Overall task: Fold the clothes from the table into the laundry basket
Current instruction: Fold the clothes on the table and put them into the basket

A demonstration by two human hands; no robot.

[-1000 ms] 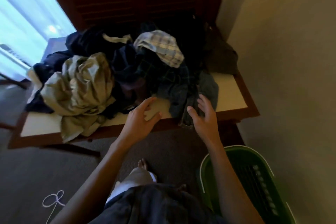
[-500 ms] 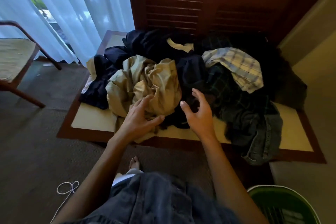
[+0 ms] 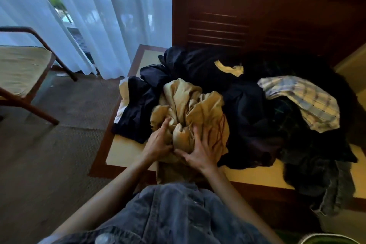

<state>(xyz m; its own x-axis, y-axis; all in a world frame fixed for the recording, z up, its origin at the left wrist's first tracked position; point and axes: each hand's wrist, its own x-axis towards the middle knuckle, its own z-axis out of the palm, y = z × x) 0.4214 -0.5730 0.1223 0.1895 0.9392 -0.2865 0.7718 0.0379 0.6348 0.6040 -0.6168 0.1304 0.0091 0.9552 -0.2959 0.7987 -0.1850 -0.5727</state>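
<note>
Both hands lie on the crumpled tan garment (image 3: pixel 190 113) at the near edge of the low table (image 3: pixel 126 152), fronting the heap of dark clothes (image 3: pixel 243 109). The left hand (image 3: pixel 158 144) appears to pinch a fold; the right hand (image 3: pixel 200 152) lies spread flat. Step: picking the first piece. Next: lift clear, shake open. Only the laundry basket (image 3: pixel 328 238) rim shows, lower right.

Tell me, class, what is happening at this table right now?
A person stands at a low table heaped with unfolded clothes. The left hand and right hand are both pressed into a crumpled tan garment at the front of the pile, apparently gathering it. Nothing looks folded yet.
</note>
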